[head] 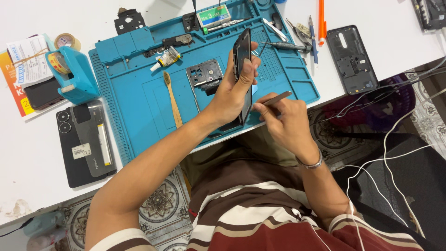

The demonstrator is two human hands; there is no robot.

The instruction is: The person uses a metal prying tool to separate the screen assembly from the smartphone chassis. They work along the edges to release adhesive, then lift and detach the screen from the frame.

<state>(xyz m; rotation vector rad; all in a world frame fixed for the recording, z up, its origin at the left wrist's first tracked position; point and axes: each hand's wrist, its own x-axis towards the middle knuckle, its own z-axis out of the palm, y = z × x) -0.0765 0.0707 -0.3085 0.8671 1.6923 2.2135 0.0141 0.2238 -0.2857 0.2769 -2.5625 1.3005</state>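
1. Head view, looking down on a white table (37,162) with a blue work mat (139,93) laid across it.
2. Left hand (232,90) holds a dark phone (242,74) on edge, upright above the mat's near edge; thumb and fingers clamped across its body.
3. Right hand (288,125) sits just beside the phone's lower part, fingers pinched together on a thin metal tool (274,99). The tool's tip points toward the phone's edge; I cannot tell whether it touches.
4. Judged step: working along the phone's side seam or frame with the tool while the other hand steadies it.
5. A next move here calls for a firm hold from the left hand and a small, shallow push with the tool, kept flat to the edge so it does not slip toward the thumb.
6. On the mat: a wooden-handled brush (173,100), a small metal frame part (204,73), a small glue tube (166,58), a screwdriver (285,45).
7. Off the mat: a phone back cover (351,59) to the right, a tape dispenser (72,74) and two more phones (86,142) to the left.
8. White cables (395,158) trail at the right, below table level.
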